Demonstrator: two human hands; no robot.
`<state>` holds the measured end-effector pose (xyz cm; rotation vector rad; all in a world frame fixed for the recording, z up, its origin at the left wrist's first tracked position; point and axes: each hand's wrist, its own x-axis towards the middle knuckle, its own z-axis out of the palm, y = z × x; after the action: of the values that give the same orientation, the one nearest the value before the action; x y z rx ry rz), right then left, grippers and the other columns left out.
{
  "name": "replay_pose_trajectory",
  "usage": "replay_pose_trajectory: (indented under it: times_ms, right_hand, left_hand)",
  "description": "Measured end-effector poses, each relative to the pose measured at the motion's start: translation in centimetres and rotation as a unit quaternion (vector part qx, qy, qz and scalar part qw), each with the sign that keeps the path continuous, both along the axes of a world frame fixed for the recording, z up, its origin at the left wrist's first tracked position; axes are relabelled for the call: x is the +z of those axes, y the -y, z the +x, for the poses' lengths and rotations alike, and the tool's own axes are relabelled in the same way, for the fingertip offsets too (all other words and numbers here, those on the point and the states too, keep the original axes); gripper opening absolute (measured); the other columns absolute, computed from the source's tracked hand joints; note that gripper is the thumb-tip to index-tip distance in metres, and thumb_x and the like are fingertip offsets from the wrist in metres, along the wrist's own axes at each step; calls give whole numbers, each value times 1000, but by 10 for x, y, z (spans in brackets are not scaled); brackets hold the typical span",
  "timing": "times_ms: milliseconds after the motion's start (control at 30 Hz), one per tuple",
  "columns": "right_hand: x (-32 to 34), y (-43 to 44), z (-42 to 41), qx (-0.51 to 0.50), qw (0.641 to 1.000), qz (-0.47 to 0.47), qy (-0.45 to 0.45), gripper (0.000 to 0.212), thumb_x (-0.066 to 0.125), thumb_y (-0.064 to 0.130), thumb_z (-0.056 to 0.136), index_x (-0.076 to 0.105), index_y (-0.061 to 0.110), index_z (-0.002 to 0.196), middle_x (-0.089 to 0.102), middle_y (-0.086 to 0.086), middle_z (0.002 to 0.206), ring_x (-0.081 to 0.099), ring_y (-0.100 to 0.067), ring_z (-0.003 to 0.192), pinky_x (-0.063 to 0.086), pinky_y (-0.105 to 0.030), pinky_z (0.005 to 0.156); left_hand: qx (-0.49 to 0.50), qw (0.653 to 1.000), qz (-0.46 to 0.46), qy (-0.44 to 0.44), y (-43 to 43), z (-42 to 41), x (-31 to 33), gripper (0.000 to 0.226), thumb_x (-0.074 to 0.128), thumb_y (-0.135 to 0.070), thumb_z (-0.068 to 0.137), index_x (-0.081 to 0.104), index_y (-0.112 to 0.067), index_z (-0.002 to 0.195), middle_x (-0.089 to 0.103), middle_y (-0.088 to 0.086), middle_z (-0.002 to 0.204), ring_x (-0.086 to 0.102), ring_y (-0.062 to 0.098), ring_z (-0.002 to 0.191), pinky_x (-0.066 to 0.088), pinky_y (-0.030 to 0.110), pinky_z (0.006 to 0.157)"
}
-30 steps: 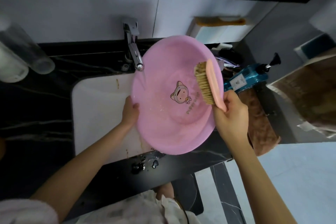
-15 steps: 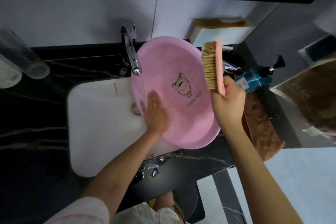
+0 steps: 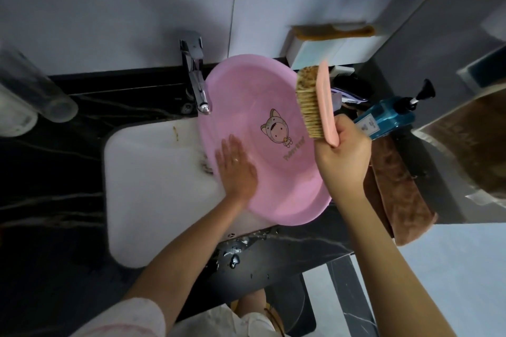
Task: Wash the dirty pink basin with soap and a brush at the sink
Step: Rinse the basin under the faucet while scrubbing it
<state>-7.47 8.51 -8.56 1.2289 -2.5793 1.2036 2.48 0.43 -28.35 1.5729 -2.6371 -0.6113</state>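
Note:
The pink basin (image 3: 246, 96) leans tilted over the right side of the white sink (image 3: 153, 172), its inside facing me, with a cartoon cat print at its middle. My left hand (image 3: 236, 169) lies flat with straight fingers on the basin's inner wall at the lower left. My right hand (image 3: 342, 156) grips the handle of a pink brush (image 3: 315, 102) with tan bristles. The brush stands upright at the basin's right rim, bristles facing left. The chrome tap (image 3: 197, 82) ends just above the basin's left rim.
A blue pump soap bottle (image 3: 388, 117) lies on the black counter right of the basin, beside a brown towel (image 3: 397, 194). A white box with a tan comb (image 3: 331, 31) sits at the back wall. Clear cups (image 3: 35, 96) stand at the far left. Water drops (image 3: 235, 252) wet the front counter.
My left hand left the basin's left rim and now presses flat inside it. My right hand lifted the brush off the basin's inside to its right rim. The basin tipped a little further back.

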Motion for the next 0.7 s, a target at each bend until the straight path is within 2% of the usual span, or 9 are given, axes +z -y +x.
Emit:
replay_pose_trajectory:
  times_ms: [133,200,267,333,400,467,567,633,700]
  right_hand:
    - [-1,1,-1,-6,1000,5,-18,17,56,26,78,58,9,77,51,4,64,52,-13,56,43,-27,46]
    - [-1,1,-1,-7,1000,3,-21,20,56,27,79,60,7,79,53,5,65,53,-13,57,45,-28,46]
    - [-1,1,-2,-9,1000,4,-21,20,57,27,78,60,7,78,53,5,64,52,-13,56,45,-30,45]
    - [-2,0,-3,-11,1000,10,-25,19,56,26,78,59,7,77,54,2,62,52,-16,54,45,-33,45]
    - [-2,-2,-3,-7,999,12,-32,21,55,27,78,58,7,75,54,0,61,52,-19,52,42,-32,44]
    - [-2,-3,-3,-5,999,17,-38,21,54,27,78,57,6,74,52,1,60,48,-17,51,36,-26,44]
    - [-1,-5,-5,-2,1000,16,-10,19,54,26,78,57,8,73,50,4,59,48,-13,51,39,-30,45]
    - [3,-4,-6,4,999,-10,38,17,55,25,80,50,18,65,44,11,54,42,-5,48,36,-27,43]
    - [6,1,-6,8,995,-41,87,29,56,25,83,42,27,58,39,11,50,38,-4,43,31,-19,43]
  left_hand:
    - [-41,971,236,-20,-54,-33,19,67,20,-35,100,-15,0,145,-20,20,153,-19,31,142,-10,39,115]
    - [-102,957,270,-11,-56,-24,21,64,20,-33,101,-15,-5,147,-22,14,154,-18,25,143,-8,36,115]
    - [-181,960,216,1,-40,2,11,60,19,-31,102,-14,-12,148,-21,5,155,-15,20,144,-7,36,116]
    - [-235,969,82,-3,-8,33,-8,57,17,-31,101,-10,-15,148,-15,1,155,-9,20,145,-7,38,117]
    - [-222,974,-35,-42,33,55,-19,56,13,-30,97,-3,-12,147,-4,6,155,5,25,146,-10,36,117]
    - [-211,972,-98,-30,62,68,-22,57,17,-30,95,8,-9,147,9,12,154,14,28,144,-11,35,117]
    - [-91,989,-93,-72,60,69,-17,65,32,-35,96,10,-3,149,3,21,154,-10,26,144,-15,41,114]
    - [62,986,7,-151,41,62,-8,74,47,-28,95,5,4,147,-1,29,153,-6,35,143,-2,45,115]
    - [179,936,174,-249,38,55,-1,73,52,-14,94,6,10,145,7,26,152,8,38,142,16,40,113]
